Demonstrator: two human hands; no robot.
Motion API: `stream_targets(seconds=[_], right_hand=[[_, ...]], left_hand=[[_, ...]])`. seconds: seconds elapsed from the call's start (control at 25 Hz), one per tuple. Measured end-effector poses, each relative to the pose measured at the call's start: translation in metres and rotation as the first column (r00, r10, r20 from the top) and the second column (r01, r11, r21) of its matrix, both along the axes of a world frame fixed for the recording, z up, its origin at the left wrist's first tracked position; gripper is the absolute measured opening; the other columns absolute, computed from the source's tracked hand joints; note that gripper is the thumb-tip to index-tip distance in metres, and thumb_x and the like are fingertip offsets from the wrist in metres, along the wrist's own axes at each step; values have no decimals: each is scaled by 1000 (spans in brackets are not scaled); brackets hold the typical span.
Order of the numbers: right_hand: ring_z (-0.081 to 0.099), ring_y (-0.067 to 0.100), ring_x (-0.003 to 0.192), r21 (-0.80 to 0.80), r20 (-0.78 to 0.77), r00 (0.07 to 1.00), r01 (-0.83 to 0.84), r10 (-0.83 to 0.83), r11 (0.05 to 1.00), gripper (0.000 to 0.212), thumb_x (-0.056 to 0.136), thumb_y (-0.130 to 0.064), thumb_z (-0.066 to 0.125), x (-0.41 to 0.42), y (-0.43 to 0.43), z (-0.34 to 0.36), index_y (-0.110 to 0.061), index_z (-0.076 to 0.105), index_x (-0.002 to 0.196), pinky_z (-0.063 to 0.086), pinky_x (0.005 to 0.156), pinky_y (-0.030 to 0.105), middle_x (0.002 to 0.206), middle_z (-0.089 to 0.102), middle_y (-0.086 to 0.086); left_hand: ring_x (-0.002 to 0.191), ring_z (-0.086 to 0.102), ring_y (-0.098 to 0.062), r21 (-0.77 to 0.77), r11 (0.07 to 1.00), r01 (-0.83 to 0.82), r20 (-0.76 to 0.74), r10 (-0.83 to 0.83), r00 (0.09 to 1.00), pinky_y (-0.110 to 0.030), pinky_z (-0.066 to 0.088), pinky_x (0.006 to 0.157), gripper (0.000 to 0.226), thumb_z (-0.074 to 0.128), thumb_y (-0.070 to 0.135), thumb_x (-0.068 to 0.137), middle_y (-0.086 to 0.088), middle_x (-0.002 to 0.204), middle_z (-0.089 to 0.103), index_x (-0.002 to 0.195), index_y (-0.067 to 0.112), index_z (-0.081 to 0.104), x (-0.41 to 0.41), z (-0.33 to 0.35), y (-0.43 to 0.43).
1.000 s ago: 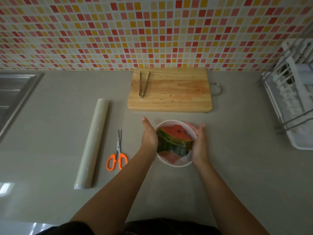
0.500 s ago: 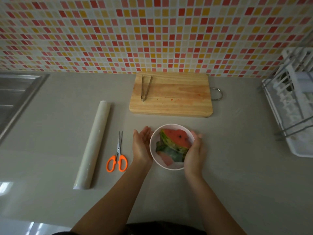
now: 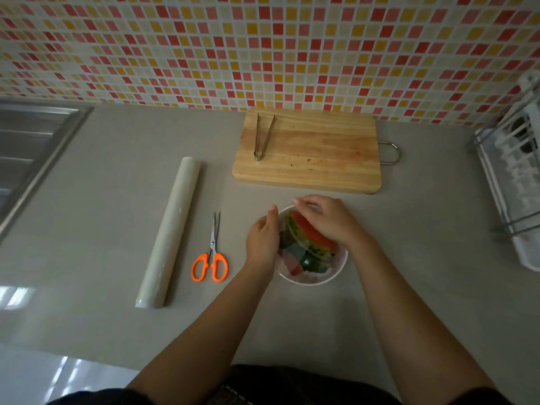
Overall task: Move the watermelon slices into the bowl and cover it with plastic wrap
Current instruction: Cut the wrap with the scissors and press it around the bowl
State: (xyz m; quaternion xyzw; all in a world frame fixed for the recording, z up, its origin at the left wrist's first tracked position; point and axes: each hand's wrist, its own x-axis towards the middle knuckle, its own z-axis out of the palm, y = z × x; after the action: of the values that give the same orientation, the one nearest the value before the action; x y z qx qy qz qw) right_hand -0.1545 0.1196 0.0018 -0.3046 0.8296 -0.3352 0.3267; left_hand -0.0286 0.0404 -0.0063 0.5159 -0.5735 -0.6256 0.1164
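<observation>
A white bowl (image 3: 309,282) stands on the counter in front of the cutting board. In it lie red and green watermelon slices (image 3: 309,238), which look glossy, as if under a thin film; the film itself is hard to make out. My left hand (image 3: 261,241) cups the bowl's left side, thumb up by the rim. My right hand (image 3: 327,217) lies flat across the top of the slices, fingertips at the far rim, hiding the back half of the bowl. A roll of plastic wrap (image 3: 169,232) lies to the left.
Orange-handled scissors (image 3: 211,258) lie between the roll and the bowl. A wooden cutting board (image 3: 315,153) with metal tongs (image 3: 261,138) on it sits against the tiled wall. A dish rack (image 3: 514,182) stands at the right, a steel sink (image 3: 26,147) at the left.
My right hand has moved from the bowl's right side up over its top. My left hand, apart from the bowl half a second ago, is back against its left side.
</observation>
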Motion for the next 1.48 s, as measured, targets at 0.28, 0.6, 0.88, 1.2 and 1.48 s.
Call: stream_targets(seconds=[0.28,0.6,0.88,1.2,1.48], right_hand=[[63,13,75,-8,-181,983,-9,7,1000,43,88,-55,43,-4,-13,-13,-22,70,81,41,65,27,80,72,-5],[54,14,113,-202,314,921,302,-230,932,45,100,-39,27,-19,-5,-19,-17,59,121,37,93,29,120,62,3],[61,13,102,-310,466,806,535,-365,786,54,75,-70,33,23,31,-34,-38,66,101,48,84,30,109,66,-4],[68,20,93,-251,602,671,674,-433,695,71,78,-75,17,32,26,-31,-33,72,96,56,84,43,93,75,0],[69,23,92,-253,650,597,753,-470,607,67,82,-72,20,37,24,-30,-31,73,91,56,79,40,91,75,3]], left_hand=[[114,58,-24,-83,996,-44,-74,38,997,-46,48,97,40,36,37,99,-10,123,63,122,16,62,4,-15,8],[122,52,-25,344,922,-179,-431,324,842,-34,51,92,38,36,18,100,-13,141,49,137,14,44,22,-20,11],[119,55,-30,176,983,51,-471,39,881,-40,50,95,51,23,34,101,-21,130,55,136,4,46,22,-20,8],[106,59,-28,223,949,-220,-47,236,971,-45,47,95,69,20,69,90,-10,114,64,117,19,60,2,-15,14],[114,54,-34,150,943,-298,120,282,952,-46,40,101,86,9,72,86,-15,124,58,130,12,53,-7,-8,10]])
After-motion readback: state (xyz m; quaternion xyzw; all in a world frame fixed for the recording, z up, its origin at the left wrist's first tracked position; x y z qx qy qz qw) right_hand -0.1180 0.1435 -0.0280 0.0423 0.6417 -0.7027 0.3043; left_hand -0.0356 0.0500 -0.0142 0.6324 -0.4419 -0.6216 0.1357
